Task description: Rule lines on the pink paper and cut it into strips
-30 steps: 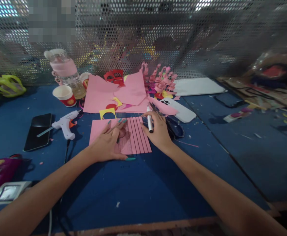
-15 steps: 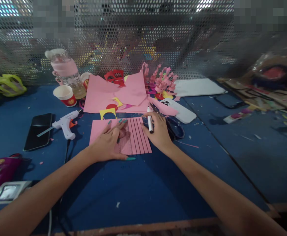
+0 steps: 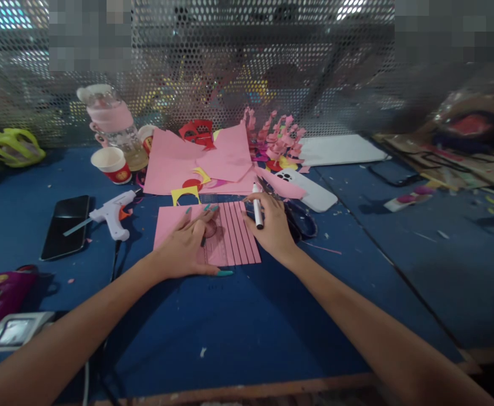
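A left hand point(image 3: 183, 248) lay spread over a clear ruler point(image 3: 219, 252) on lined pink paper point(image 3: 243, 248); the right hand point(image 3: 276, 228), near scissors point(image 3: 301, 223), gripped a marker point(image 3: 257, 211).

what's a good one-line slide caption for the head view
Left hand spread over a clear ruler on a line-marked pink sheet, right hand holding a white marker.

blue tabletop point(image 3: 272, 332), brown front edge point(image 3: 238, 391) | perforated grey screen point(image 3: 230, 62) behind | bright light point(image 3: 351, 7) beyond
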The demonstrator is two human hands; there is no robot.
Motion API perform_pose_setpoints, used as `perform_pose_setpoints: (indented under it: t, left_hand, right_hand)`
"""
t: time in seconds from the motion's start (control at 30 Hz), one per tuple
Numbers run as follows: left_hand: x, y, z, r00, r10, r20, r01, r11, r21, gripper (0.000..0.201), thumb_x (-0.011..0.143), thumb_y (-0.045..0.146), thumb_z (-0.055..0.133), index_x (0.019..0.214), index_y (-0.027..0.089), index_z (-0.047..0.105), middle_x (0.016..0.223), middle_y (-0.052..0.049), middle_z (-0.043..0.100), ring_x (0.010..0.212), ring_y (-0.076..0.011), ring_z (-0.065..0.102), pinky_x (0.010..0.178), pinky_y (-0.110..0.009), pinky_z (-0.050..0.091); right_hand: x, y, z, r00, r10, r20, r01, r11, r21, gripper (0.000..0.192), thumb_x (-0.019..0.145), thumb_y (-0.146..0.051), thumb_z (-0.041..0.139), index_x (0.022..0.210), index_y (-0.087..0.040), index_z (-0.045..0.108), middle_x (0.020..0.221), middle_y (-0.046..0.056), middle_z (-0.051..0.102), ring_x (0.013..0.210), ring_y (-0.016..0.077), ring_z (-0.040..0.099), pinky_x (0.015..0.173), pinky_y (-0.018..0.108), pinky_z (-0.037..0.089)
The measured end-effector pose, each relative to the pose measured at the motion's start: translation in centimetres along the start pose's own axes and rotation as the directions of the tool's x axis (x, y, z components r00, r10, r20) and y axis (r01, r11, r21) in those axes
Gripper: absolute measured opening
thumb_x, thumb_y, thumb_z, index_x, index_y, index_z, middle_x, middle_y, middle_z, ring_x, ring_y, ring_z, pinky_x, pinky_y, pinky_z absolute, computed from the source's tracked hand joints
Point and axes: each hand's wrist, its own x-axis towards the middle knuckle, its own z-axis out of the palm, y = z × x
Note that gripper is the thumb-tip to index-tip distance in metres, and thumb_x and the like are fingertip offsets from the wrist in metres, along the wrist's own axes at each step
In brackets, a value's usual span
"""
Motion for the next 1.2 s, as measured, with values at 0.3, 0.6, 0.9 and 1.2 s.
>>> perform_pose_setpoints:
  t: [0.3,0.6,0.9,1.2]
  left_hand:
    - [-0.08,-0.17,0.11,1.0,0.011,0.001,-0.011,1.0,0.008,0.107,0.065,0.076,0.053,0.14,0.011,0.014,0.147,-0.023,0.026,0.137,-0.0329,0.024,0.113,-0.053,0.008]
    - [-0.08,-0.08,0.09,1.0,0.01,0.003,-0.01,1.0,-0.008,0.109,0.065,0.075,0.055,0.141,0.013,0.009,0.147,-0.023,0.025,0.136,-0.0333,0.024,0.113,-0.054,0.008]
    - [-0.04,-0.08,0.05,1.0,0.008,0.011,-0.008,1.0,0.005,0.109,0.065,0.075,0.054,0.14,0.011,0.009,0.147,-0.024,0.026,0.137,-0.0327,0.024,0.113,-0.054,0.009]
    - [-0.09,-0.2,0.19,1.0,0.015,0.001,-0.015,1.0,0.008,0.107,0.065,0.075,0.054,0.141,0.015,0.01,0.148,-0.023,0.025,0.136,-0.0332,0.025,0.113,-0.054,0.008]
  right_hand:
    - [-0.01,0.03,-0.04,1.0,-0.014,-0.002,0.014,1.0,0.015,0.022,0.074,-0.012,0.053,0.091,-0.024,0.048,0.095,0.007,0.064,0.092,0.0257,0.059,0.081,0.044,0.044]
    - [-0.04,0.05,0.0,1.0,-0.023,-0.009,0.023,1.0,-0.001,0.022,0.074,-0.012,0.052,0.091,-0.025,0.048,0.094,0.006,0.064,0.09,0.0254,0.059,0.08,0.043,0.044]
    - [-0.04,0.03,0.02,1.0,-0.016,-0.009,0.016,1.0,-0.003,0.022,0.074,-0.012,0.052,0.091,-0.025,0.048,0.094,0.005,0.065,0.09,0.0255,0.06,0.08,0.043,0.043]
    - [-0.04,0.04,-0.01,1.0,-0.02,-0.012,0.02,1.0,-0.002,0.022,0.074,-0.012,0.052,0.091,-0.025,0.048,0.094,0.006,0.065,0.09,0.0256,0.06,0.08,0.043,0.044]
